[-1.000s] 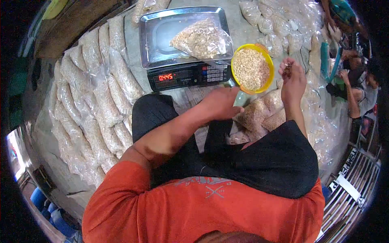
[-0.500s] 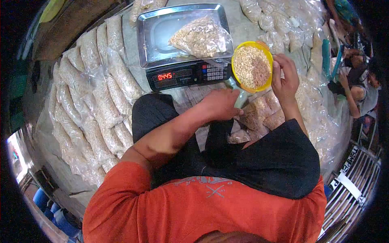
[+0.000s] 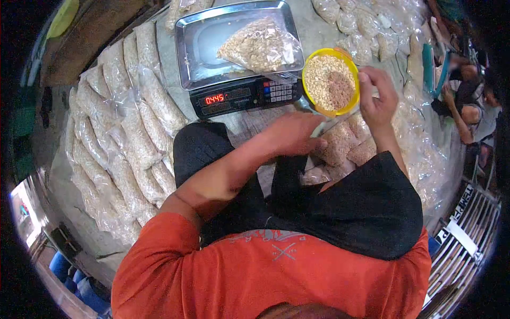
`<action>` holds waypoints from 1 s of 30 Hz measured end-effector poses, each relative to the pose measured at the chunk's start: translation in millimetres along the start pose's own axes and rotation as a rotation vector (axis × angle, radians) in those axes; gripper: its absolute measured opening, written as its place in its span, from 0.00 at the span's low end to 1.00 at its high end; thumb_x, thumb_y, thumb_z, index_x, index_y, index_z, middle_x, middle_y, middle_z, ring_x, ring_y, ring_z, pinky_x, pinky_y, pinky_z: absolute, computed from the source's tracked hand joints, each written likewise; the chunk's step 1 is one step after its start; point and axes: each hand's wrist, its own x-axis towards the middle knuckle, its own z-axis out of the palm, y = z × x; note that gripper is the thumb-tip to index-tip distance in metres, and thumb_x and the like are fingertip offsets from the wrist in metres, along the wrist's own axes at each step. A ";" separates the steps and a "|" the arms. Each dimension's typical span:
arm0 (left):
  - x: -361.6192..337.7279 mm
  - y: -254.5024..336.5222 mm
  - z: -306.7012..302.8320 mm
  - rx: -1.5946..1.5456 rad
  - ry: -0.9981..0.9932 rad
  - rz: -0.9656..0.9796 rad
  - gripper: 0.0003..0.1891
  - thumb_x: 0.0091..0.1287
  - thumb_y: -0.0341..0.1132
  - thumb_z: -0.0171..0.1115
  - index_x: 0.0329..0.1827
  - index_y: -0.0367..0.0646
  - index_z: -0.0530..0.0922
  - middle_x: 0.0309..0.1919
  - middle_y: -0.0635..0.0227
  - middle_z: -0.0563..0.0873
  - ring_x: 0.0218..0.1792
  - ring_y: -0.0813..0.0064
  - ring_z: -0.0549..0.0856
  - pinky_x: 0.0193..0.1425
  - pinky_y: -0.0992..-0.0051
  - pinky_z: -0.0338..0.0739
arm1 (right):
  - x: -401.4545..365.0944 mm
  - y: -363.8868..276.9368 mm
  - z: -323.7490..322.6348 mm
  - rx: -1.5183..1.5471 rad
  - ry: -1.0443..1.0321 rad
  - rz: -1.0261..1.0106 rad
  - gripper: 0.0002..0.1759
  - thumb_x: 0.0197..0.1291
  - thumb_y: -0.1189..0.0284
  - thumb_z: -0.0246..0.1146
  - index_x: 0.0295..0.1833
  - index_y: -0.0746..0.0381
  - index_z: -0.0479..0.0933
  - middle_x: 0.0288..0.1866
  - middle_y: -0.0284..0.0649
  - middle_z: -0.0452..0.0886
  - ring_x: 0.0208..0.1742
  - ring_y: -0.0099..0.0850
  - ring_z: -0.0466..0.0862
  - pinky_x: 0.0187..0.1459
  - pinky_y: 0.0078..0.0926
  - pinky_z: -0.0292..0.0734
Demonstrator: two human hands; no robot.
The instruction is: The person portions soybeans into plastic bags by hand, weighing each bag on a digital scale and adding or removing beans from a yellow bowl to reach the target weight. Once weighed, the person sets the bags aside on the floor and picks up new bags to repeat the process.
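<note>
Biggest first: rows of packed bags [image 3: 122, 133] lie side by side on the grey surface [image 3: 319, 32], left of the person's knees. Centre top, the scale [image 3: 239, 95], its steel tray [image 3: 202, 48] carrying one clear grain bag [image 3: 260, 48], tilted, mouth toward the keypad. Just right of the scale and touching it, the yellow bowl [image 3: 304, 80], full of grain w/ a darker patch near the right side. More filled bags [image 3: 340, 143] lie below the bowl, by the lap. Left hand [image 3: 292, 135] rests knuckles-up btwn scale and lap, fingers curled under; can't tell what they grip. Right hand [image 3: 378, 101] is at the bowl's right rim, fingers pinched together over the grain. Display [image 3: 214, 99] reads 0445.
</note>
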 end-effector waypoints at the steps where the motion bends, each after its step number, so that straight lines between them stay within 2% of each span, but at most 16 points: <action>1: -0.9 -0.1 0.4 0.003 -0.002 0.002 0.30 0.73 0.50 0.69 0.69 0.38 0.77 0.56 0.42 0.88 0.59 0.38 0.86 0.66 0.46 0.79 | -14.2 4.7 14.0 -0.013 -0.047 0.234 0.11 0.75 0.66 0.68 0.51 0.63 0.88 0.48 0.46 0.91 0.42 0.40 0.91 0.47 0.36 0.86; 2: -1.8 0.1 1.3 0.011 0.009 -0.006 0.30 0.73 0.50 0.69 0.70 0.38 0.77 0.56 0.42 0.88 0.59 0.38 0.86 0.66 0.47 0.79 | -27.7 15.4 22.7 -0.015 -0.045 0.233 0.11 0.75 0.66 0.68 0.51 0.63 0.88 0.48 0.46 0.91 0.42 0.40 0.91 0.47 0.36 0.86; 4: -1.3 0.1 0.4 0.017 0.029 -0.015 0.30 0.73 0.49 0.69 0.70 0.38 0.78 0.57 0.42 0.88 0.60 0.39 0.85 0.67 0.47 0.79 | -35.6 24.8 31.8 -0.400 -0.626 0.550 0.17 0.75 0.58 0.67 0.52 0.62 0.88 0.50 0.48 0.91 0.46 0.44 0.92 0.50 0.42 0.85; 5: -1.7 -2.1 -0.7 0.036 0.027 -0.019 0.29 0.72 0.50 0.69 0.68 0.39 0.78 0.56 0.43 0.88 0.60 0.40 0.86 0.66 0.47 0.79 | -36.9 31.8 29.6 -0.327 -0.728 0.670 0.20 0.74 0.56 0.67 0.55 0.63 0.88 0.53 0.50 0.91 0.51 0.46 0.91 0.52 0.46 0.85; 8: -5.1 -8.1 0.6 0.041 0.073 0.003 0.26 0.71 0.50 0.69 0.65 0.41 0.80 0.55 0.44 0.88 0.58 0.42 0.87 0.64 0.47 0.80 | -51.4 46.2 30.0 -0.207 -0.389 0.452 0.23 0.75 0.56 0.69 0.62 0.63 0.86 0.54 0.50 0.91 0.49 0.39 0.92 0.51 0.36 0.86; 13: 4.0 10.1 -10.2 0.000 0.156 0.133 0.25 0.73 0.47 0.69 0.68 0.42 0.82 0.56 0.46 0.88 0.60 0.44 0.86 0.65 0.53 0.80 | -31.6 26.3 31.2 -0.064 -0.450 0.497 0.21 0.74 0.60 0.67 0.64 0.63 0.84 0.56 0.51 0.90 0.54 0.45 0.91 0.57 0.40 0.86; 15: -3.4 15.3 -13.2 0.121 0.566 0.303 0.24 0.69 0.45 0.72 0.67 0.50 0.84 0.65 0.47 0.84 0.66 0.43 0.81 0.67 0.50 0.76 | -27.8 2.4 34.7 0.181 -0.469 0.532 0.24 0.74 0.61 0.68 0.68 0.63 0.81 0.57 0.51 0.89 0.55 0.46 0.91 0.59 0.40 0.85; 16: -8.6 26.4 -20.3 0.121 0.550 0.308 0.24 0.69 0.45 0.72 0.67 0.50 0.84 0.65 0.47 0.84 0.66 0.43 0.81 0.67 0.50 0.76 | -30.9 0.1 40.5 0.182 -0.458 0.546 0.24 0.74 0.61 0.68 0.68 0.63 0.81 0.57 0.51 0.89 0.55 0.46 0.91 0.59 0.40 0.85; 18: -19.0 45.0 -34.8 0.525 0.910 0.065 0.26 0.60 0.39 0.76 0.65 0.62 0.86 0.78 0.50 0.73 0.75 0.38 0.71 0.72 0.40 0.66 | -35.8 -1.8 52.2 0.179 -0.464 0.232 0.28 0.73 0.61 0.69 0.73 0.61 0.77 0.61 0.52 0.87 0.59 0.48 0.89 0.62 0.41 0.83; 21: -27.4 24.0 -46.1 0.755 0.758 -0.154 0.31 0.61 0.36 0.74 0.70 0.70 0.84 0.87 0.50 0.58 0.84 0.32 0.55 0.79 0.32 0.51 | -19.9 -26.0 62.5 0.224 -0.623 0.507 0.36 0.72 0.53 0.68 0.79 0.58 0.70 0.68 0.55 0.83 0.67 0.53 0.85 0.64 0.47 0.82; 23: -23.9 7.8 -53.7 0.909 0.686 -0.252 0.34 0.61 0.32 0.72 0.73 0.72 0.82 0.89 0.50 0.53 0.87 0.32 0.49 0.83 0.32 0.45 | -34.6 17.6 111.2 0.192 -0.399 0.181 0.38 0.72 0.49 0.66 0.79 0.58 0.69 0.65 0.56 0.84 0.64 0.56 0.85 0.63 0.50 0.82; 24: -19.9 5.7 -59.8 0.894 0.626 -0.339 0.34 0.62 0.31 0.71 0.73 0.73 0.82 0.90 0.49 0.52 0.87 0.31 0.48 0.83 0.31 0.42 | -19.5 -7.6 94.0 0.111 -0.480 0.270 0.36 0.75 0.52 0.65 0.79 0.61 0.70 0.73 0.58 0.77 0.69 0.50 0.81 0.61 0.45 0.84; 25: -18.5 2.5 -64.5 0.847 0.655 -0.302 0.34 0.62 0.31 0.72 0.73 0.73 0.83 0.90 0.49 0.52 0.86 0.30 0.48 0.84 0.31 0.40 | -29.6 20.3 121.0 0.119 -0.448 0.063 0.32 0.75 0.52 0.64 0.75 0.62 0.74 0.65 0.63 0.81 0.65 0.53 0.84 0.59 0.46 0.85; 26: -14.5 -15.4 -65.1 0.768 0.750 -0.281 0.32 0.61 0.31 0.72 0.71 0.69 0.84 0.89 0.49 0.54 0.86 0.31 0.48 0.85 0.33 0.38 | -26.0 10.7 130.6 0.098 -0.250 0.119 0.27 0.74 0.57 0.64 0.71 0.61 0.77 0.53 0.61 0.86 0.56 0.57 0.88 0.54 0.50 0.85; 28: -6.7 -41.3 -83.4 0.883 0.858 -0.017 0.22 0.60 0.30 0.70 0.59 0.56 0.90 0.78 0.47 0.75 0.76 0.38 0.73 0.81 0.41 0.62 | 5.1 3.6 129.4 0.061 -0.564 0.278 0.15 0.69 0.68 0.63 0.57 0.63 0.80 0.43 0.57 0.87 0.46 0.59 0.89 0.48 0.57 0.83; 30: -2.2 -42.6 -86.9 0.937 0.888 0.006 0.10 0.66 0.30 0.68 0.48 0.46 0.90 0.63 0.49 0.87 0.65 0.47 0.84 0.71 0.46 0.75 | 9.9 11.0 132.2 0.050 -0.505 0.259 0.10 0.69 0.71 0.60 0.51 0.64 0.80 0.38 0.57 0.87 0.45 0.60 0.88 0.47 0.58 0.82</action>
